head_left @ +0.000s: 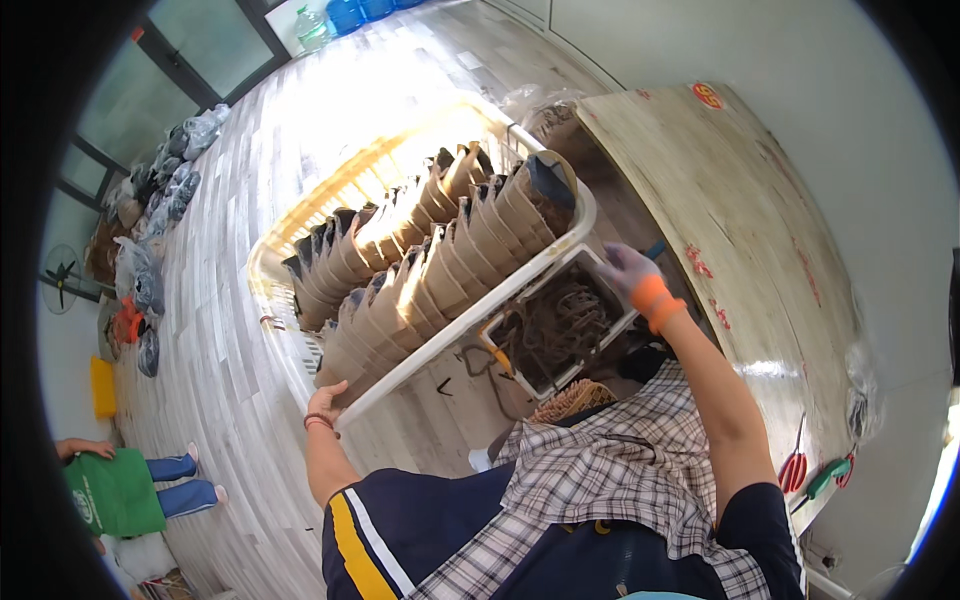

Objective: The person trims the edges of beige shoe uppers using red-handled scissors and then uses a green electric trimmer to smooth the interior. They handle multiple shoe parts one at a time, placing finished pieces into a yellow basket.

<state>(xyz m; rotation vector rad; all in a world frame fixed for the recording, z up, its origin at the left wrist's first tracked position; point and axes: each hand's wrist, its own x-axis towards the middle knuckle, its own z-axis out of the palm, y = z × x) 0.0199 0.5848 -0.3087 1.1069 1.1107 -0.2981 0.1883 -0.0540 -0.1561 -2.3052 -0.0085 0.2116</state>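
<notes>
A large cream plastic basket point(440, 343) stands in front of me, filled with two rows of nested brown pieces point(440, 270) with dark linings, perhaps shoe uppers. My left hand point(326, 403) grips its near left corner, fingers curled at the rim. On my right hand point(630, 270) is a pale purple glove with an orange cuff. It reaches just beside the basket's right end, above the edge of a smaller crate point(607, 338), fingers apart and nothing visible in them. Tangled dark brown strips point(560, 322) fill that crate.
A wood-patterned table point(740, 240) runs along my right, bearing red-handled scissors point(793, 468) and a green-handled tool point(828, 478). Bagged bundles point(150, 240) line the far left wall. A person in a green apron point(118, 492) is at lower left. Blue water bottles point(345, 14) stand at the back.
</notes>
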